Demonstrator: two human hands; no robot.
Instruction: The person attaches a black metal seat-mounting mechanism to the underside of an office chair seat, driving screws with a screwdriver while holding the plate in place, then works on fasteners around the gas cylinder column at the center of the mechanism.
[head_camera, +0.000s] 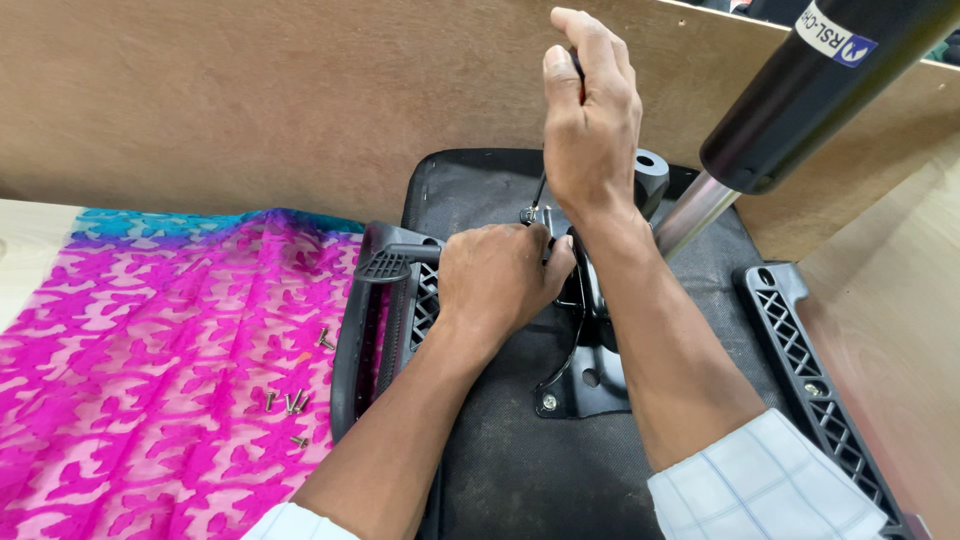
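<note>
Left arm: bare forearm rising from the lower edge of the view, angled up and to the right, with a pale cuff at the bottom.
Left hand (497, 280): knuckles up, back toward the camera, fingers curled under and closed in a fist-like grip.
Right arm: forearm coming from the lower right corner, sloping up and left, with a white checked cuff pushed back.
Right hand (590, 120): raised above the left one, wrist upright, fingers closed in a grip, thumb and forefinger pointing up.
Spacing: right wrist just beside the left knuckles.
</note>
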